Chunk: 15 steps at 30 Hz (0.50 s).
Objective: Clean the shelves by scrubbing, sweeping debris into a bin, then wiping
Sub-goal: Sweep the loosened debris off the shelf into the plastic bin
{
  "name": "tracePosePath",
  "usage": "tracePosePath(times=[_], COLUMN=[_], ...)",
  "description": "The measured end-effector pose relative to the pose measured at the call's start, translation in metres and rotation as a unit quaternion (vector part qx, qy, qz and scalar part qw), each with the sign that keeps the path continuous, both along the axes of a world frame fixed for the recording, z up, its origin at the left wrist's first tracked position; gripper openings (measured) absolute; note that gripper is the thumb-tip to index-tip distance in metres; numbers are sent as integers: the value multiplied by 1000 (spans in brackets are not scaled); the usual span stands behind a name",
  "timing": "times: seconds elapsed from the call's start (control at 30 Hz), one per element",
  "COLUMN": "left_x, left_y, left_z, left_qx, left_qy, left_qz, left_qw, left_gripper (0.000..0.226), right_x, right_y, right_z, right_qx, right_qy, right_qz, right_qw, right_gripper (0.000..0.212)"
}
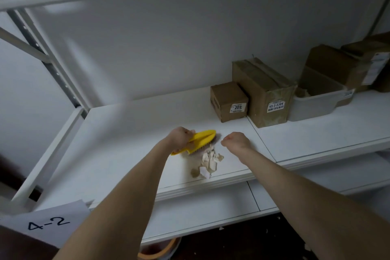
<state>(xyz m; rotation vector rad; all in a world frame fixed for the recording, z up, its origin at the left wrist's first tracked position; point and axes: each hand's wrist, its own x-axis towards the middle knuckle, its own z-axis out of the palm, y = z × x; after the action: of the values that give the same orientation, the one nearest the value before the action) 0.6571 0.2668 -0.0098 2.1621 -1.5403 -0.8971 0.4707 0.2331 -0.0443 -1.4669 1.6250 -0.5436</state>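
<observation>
My left hand (179, 137) grips a yellow scrubbing brush (201, 139), bristles down on the white shelf (126, 143). Just below and right of the brush lies a small pile of torn paper debris (207, 162), close to the shelf's front edge. My right hand (236, 141) hovers to the right of the brush with its fingers curled, holding nothing. A grey plastic bin (316, 101) with scraps inside stands on the shelf at the right.
Two taped cardboard boxes (229, 101) (266, 93) stand behind the hands, more boxes (348, 65) at the far right. A lower shelf (200, 213) runs beneath. A paper label reading 4-2 (48, 224) is at the lower left. Scraps litter the floor (295, 238).
</observation>
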Motion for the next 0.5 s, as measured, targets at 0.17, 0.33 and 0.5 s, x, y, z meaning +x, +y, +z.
tracePosePath(times=[0.17,0.33,0.5], left_x=[2,-1,-4], left_y=[5,11,16], left_z=[11,25,29], left_qx=[-36,-28,-15], left_qy=[141,167,165], left_qz=[104,104,97], left_qw=[984,980,981], left_gripper=[46,47,47], right_x=[2,12,19], right_y=[-1,0,-4], right_z=[1,4,16], right_qx=[13,3,-19], right_qy=[-50,-107,-157], right_qz=[33,47,11], right_qw=[998,993,987], right_gripper=[27,41,56])
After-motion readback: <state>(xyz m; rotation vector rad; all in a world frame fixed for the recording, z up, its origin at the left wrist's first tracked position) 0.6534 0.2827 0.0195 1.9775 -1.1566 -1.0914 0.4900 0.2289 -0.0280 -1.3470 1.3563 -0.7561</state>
